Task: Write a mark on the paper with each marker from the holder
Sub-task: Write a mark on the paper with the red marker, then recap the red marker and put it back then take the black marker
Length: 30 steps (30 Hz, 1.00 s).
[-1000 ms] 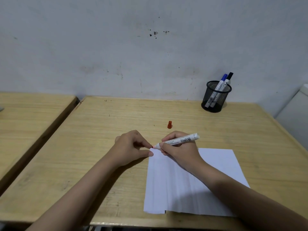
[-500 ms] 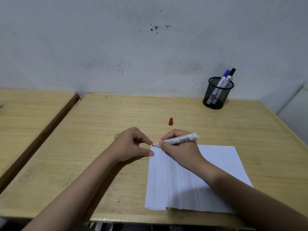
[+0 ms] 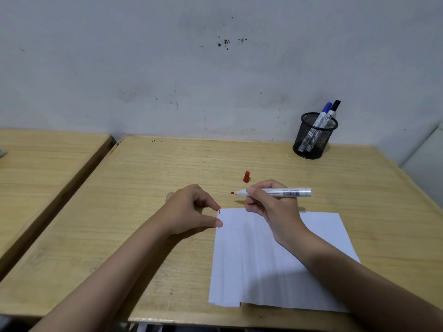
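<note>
My right hand [image 3: 271,207] holds an uncapped red marker [image 3: 282,192] level above the table, tip pointing left, just past the far edge of the white paper [image 3: 268,262]. A short red mark [image 3: 219,212] sits at the paper's far left corner. My left hand [image 3: 191,212] rests on the table with thumb and forefinger touching the paper's left edge beside the mark. The red cap [image 3: 246,176] stands on the table beyond the hands. A black mesh holder [image 3: 312,137] at the back right contains a blue marker [image 3: 323,113] and a black marker [image 3: 333,110].
The wooden table [image 3: 143,188] ends at a grey wall behind. A second wooden table [image 3: 43,168] stands to the left across a narrow gap. A pale object [image 3: 429,159] sits off the right edge.
My right hand lifted the red marker off the paper's far left corner and drew it right, leaving a short red mark. My left hand stayed at the paper's edge.
</note>
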Motion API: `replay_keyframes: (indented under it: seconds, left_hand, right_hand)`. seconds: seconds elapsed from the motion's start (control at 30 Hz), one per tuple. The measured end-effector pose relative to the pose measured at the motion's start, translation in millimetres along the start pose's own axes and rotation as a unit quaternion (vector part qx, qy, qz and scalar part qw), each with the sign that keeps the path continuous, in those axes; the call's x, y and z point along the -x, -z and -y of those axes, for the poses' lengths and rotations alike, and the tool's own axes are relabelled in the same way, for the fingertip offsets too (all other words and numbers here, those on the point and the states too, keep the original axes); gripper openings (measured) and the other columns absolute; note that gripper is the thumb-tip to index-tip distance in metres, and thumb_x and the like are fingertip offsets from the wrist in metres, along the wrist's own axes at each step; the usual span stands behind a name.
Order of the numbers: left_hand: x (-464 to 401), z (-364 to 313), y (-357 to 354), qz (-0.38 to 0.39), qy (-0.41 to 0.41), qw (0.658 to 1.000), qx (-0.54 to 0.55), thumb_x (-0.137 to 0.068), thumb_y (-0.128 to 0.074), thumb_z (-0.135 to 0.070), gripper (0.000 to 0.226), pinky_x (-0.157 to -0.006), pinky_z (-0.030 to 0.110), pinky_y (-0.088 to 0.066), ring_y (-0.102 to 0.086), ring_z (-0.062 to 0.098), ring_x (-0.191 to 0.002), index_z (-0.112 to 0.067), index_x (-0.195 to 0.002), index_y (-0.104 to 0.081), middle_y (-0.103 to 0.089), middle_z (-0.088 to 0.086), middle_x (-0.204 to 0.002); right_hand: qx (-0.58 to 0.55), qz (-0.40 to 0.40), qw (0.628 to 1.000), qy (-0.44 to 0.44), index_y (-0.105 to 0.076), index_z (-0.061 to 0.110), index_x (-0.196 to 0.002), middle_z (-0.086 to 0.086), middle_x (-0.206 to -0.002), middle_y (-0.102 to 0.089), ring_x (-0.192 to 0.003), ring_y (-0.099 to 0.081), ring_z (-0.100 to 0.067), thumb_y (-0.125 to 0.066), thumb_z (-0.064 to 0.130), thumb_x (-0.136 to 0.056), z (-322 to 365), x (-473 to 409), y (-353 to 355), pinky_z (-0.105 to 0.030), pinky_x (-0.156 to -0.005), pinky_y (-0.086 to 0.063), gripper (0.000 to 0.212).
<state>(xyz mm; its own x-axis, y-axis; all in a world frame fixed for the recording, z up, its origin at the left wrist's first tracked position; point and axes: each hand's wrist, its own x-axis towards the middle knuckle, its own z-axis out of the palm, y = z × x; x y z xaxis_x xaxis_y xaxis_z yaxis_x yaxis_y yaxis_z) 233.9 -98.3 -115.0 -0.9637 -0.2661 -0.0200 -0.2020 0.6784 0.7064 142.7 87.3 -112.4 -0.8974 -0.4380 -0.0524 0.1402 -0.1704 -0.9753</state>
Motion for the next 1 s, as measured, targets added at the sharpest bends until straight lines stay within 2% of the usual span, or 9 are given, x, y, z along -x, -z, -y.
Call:
replay_keyframes:
  seconds: [0.13,0.23,0.33,0.43,0.6,0.7,0.83,0.93,1.0]
  left_hand:
    - [-5,-12,6,0.019,-0.004,1.0,-0.019,-0.05,-0.081,-0.05,0.037,-0.1,0.042,-0.039,-0.059,0.0,-0.083,-0.036,-0.081,-0.068,-0.068,-0.004,-0.089]
    - [-20,-27,5,-0.032,-0.018,0.999,0.032,-0.059,-0.075,-0.048,0.032,-0.09,0.041,-0.049,-0.063,0.006,-0.085,-0.033,-0.083,-0.061,-0.067,-0.011,-0.092]
    - [-44,-44,-7,-0.075,-0.057,0.995,0.032,-0.075,-0.072,-0.03,0.036,-0.085,0.036,-0.052,-0.061,0.012,-0.092,-0.03,-0.108,-0.059,-0.061,-0.006,-0.11]
    - [-68,-59,-21,-0.063,-0.102,0.992,-0.042,-0.081,-0.067,-0.026,0.044,-0.084,0.038,-0.052,-0.06,0.018,-0.095,-0.029,-0.124,-0.056,-0.057,0.0,-0.115]
    - [-89,-67,-32,-0.021,-0.084,0.989,-0.121,-0.08,-0.068,-0.018,0.019,-0.075,0.029,-0.048,-0.061,0.019,-0.09,-0.015,-0.099,-0.07,-0.066,0.005,-0.1]
    - [-86,-71,-28,-0.053,-0.045,0.997,0.036,-0.074,-0.073,-0.011,0.007,-0.072,0.023,-0.049,-0.067,0.016,-0.081,-0.013,-0.08,-0.071,-0.071,0.0,-0.082]
    - [-65,-90,-17,-0.024,-0.03,0.948,0.315,-0.072,-0.076,-0.005,0.012,-0.075,0.026,-0.052,-0.067,0.016,-0.08,-0.01,-0.082,-0.071,-0.074,0.007,-0.085]
    - [-53,-101,-13,-0.007,-0.032,0.92,0.391,-0.072,-0.073,0.001,0.015,-0.091,0.04,-0.051,-0.066,0.025,-0.089,-0.013,-0.078,-0.072,-0.074,0.009,-0.085]
    - [-47,-105,-14,-0.003,-0.038,0.917,0.396,-0.072,-0.072,0.002,0.017,-0.093,0.041,-0.051,-0.066,0.025,-0.088,-0.015,-0.076,-0.073,-0.075,0.006,-0.081]
  right_hand:
    - [-0.032,-0.013,0.999,0.007,-0.063,0.008,-0.074,-0.009,-0.067,-0.067,-0.061,-0.063,-0.015,-0.066,0.0,-0.082,14,3,9,-0.032,-0.068,-0.058,0.011]
    - [-0.07,-0.037,0.997,0.026,-0.063,0.006,-0.074,-0.006,-0.064,-0.066,-0.06,-0.063,-0.013,-0.065,-0.002,-0.082,24,2,20,-0.026,-0.064,-0.058,0.011]
    - [-0.091,-0.069,0.993,0.039,-0.062,0.006,-0.074,-0.004,-0.06,-0.066,-0.058,-0.063,-0.013,-0.064,-0.003,-0.082,31,-1,29,-0.024,-0.061,-0.058,0.012]
    - [-0.102,-0.088,0.99,0.038,-0.063,0.006,-0.074,-0.006,-0.062,-0.065,-0.059,-0.063,-0.013,-0.064,-0.004,-0.082,35,-1,37,-0.023,-0.06,-0.057,0.012]
    - [-0.105,-0.103,0.988,0.036,-0.063,0.005,-0.076,-0.007,-0.065,-0.064,-0.06,-0.063,-0.013,-0.064,-0.003,-0.082,41,1,47,-0.024,-0.062,-0.058,0.01]
    - [-0.107,-0.105,0.987,0.049,-0.062,0.004,-0.077,-0.008,-0.066,-0.064,-0.06,-0.063,-0.013,-0.064,-0.003,-0.082,46,2,51,-0.023,-0.062,-0.058,0.01]
    - [-0.1,-0.105,0.987,0.071,-0.061,0.005,-0.077,-0.009,-0.067,-0.065,-0.06,-0.063,-0.013,-0.064,-0.002,-0.082,53,3,52,-0.024,-0.064,-0.058,0.009]
    - [-0.098,-0.095,0.987,0.078,-0.062,0.006,-0.077,-0.008,-0.065,-0.066,-0.06,-0.063,-0.013,-0.065,-0.002,-0.082,58,5,49,-0.024,-0.066,-0.059,0.01]
    - [-0.098,-0.086,0.988,0.085,-0.062,0.006,-0.077,-0.01,-0.067,-0.067,-0.06,-0.063,-0.013,-0.065,-0.002,-0.081,60,7,47,-0.025,-0.065,-0.058,0.01]
